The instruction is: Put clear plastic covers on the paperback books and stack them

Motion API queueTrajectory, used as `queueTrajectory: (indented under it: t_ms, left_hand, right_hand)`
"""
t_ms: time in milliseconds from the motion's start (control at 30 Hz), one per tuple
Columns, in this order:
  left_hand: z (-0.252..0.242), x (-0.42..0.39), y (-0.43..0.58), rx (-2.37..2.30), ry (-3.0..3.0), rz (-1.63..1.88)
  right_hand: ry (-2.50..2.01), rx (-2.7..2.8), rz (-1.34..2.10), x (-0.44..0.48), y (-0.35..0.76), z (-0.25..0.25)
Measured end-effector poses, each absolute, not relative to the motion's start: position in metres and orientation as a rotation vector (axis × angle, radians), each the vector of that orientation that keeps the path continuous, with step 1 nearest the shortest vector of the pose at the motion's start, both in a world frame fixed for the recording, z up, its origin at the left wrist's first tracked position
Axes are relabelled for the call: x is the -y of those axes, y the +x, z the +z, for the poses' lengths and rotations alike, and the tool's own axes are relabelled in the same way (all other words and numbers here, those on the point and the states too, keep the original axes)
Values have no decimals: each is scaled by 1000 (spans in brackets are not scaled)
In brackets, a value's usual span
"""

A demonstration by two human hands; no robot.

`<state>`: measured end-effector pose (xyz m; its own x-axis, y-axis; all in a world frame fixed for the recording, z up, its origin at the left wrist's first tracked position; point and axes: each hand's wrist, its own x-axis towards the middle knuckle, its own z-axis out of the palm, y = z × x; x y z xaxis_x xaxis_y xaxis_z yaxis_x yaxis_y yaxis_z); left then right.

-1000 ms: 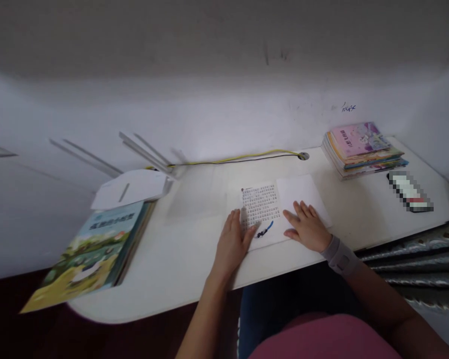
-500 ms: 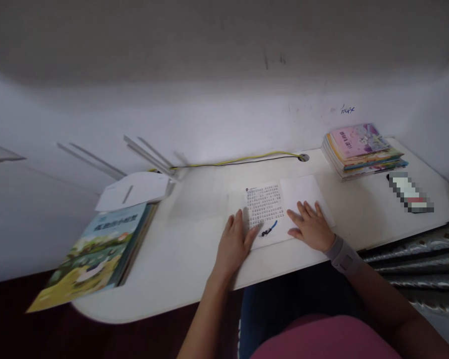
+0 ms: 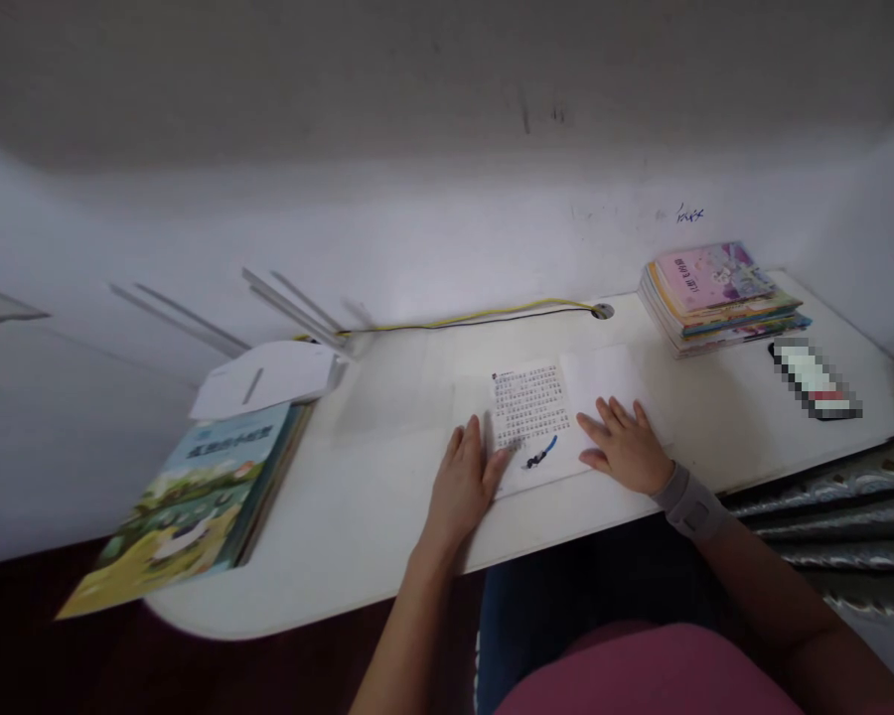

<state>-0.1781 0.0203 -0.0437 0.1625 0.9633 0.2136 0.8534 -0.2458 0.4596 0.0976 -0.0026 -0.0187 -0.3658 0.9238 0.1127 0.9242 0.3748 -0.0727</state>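
A white sheet of paper (image 3: 530, 402) printed with a grid of small characters lies in the middle of the white desk (image 3: 372, 497). A small blue and black mark (image 3: 540, 455) shows near the sheet's lower edge. My left hand (image 3: 464, 481) lies flat and open on the paper's left edge. My right hand (image 3: 626, 447) rests flat on the blank right half of the paper, fingers stretched out. A grey band (image 3: 689, 502) wraps my right wrist.
A stack of colourful books (image 3: 719, 293) sits at the back right, with a blurred-out flat object (image 3: 816, 379) beside it. A large picture book (image 3: 194, 497) overhangs the desk's left edge, under a white router (image 3: 268, 375) with antennas. A yellow cable (image 3: 477, 316) runs along the wall.
The paper and both hands sit slightly further right in the picture, mostly from a small head shift. Both hands stay flat on the sheet.
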Motion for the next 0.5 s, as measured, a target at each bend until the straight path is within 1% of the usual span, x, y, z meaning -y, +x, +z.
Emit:
queueTrajectory:
  t_ms: [133,333,500]
  left_hand:
    - [-44,-20,-178,-1781,2121,766]
    - [-47,-19,-178,-1928,2002,1007]
    - [-36,-18,-180,-2066,1887,969]
  right_hand:
    - [-1692,2490,0,4,98,-19]
    - [-1666,2443,-62,8,90,-15]
    - [-1651,2450,-51,12,83,-15]
